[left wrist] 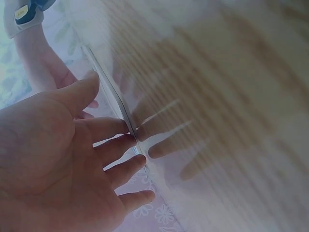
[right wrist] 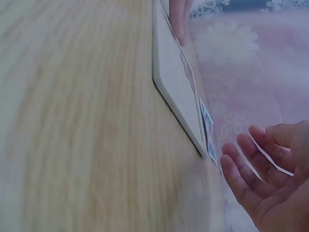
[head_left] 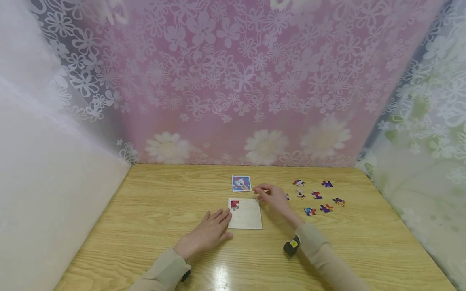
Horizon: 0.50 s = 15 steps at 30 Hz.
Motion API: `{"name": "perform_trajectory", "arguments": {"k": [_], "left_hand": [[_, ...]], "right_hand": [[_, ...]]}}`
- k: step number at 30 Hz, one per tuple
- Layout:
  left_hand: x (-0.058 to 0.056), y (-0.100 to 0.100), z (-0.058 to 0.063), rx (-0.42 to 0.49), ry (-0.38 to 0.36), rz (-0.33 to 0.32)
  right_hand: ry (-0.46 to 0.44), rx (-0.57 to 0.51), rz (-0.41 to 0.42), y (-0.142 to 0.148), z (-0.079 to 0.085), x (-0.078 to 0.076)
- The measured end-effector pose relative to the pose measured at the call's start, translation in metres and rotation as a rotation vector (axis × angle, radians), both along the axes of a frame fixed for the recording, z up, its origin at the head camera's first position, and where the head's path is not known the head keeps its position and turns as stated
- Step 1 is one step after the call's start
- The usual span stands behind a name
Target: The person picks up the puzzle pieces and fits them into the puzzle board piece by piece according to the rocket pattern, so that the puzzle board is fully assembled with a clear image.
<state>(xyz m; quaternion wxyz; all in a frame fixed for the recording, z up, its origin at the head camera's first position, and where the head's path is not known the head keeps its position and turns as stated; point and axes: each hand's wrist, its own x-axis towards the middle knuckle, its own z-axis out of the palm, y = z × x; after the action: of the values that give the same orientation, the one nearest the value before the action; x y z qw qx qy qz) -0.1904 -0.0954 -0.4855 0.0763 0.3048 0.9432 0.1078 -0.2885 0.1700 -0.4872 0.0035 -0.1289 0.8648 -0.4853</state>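
Note:
A white square puzzle tray [head_left: 247,218] lies on the table, a red and grey jigsaw piece [head_left: 234,204] in its upper left corner. My left hand [head_left: 210,231] rests at the tray's left edge, fingers spread and fingertips touching the rim; in the left wrist view the left hand [left wrist: 63,150] has straight fingers against that edge. Over the tray's upper right corner is my right hand [head_left: 274,199], fingers loosely bent. The right wrist view gives the right hand [right wrist: 275,179] with its fingers apart and nothing visible in them. Just beyond the tray lies a small picture card [head_left: 242,183].
Several loose jigsaw pieces [head_left: 316,195] are scattered on the table's right side, one partly behind my right hand. The wooden table [head_left: 164,194] meets a flowered pink curtain [head_left: 225,81] at the back, with pale cloth walls on both sides.

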Motion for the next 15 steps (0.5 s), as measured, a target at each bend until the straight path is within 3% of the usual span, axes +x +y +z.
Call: {"name": "perform_trajectory", "arguments": {"k": [7,15], "left_hand": [[-0.001,0.000,-0.001,0.004,-0.005,0.003],[-0.001,0.000,0.000,-0.001,0.001,-0.002]], "right_hand": [[0.031,-0.044,-0.045,0.034,0.008,-0.015],[0.082,0.016,-0.089,0.079,0.018,-0.032]]}}
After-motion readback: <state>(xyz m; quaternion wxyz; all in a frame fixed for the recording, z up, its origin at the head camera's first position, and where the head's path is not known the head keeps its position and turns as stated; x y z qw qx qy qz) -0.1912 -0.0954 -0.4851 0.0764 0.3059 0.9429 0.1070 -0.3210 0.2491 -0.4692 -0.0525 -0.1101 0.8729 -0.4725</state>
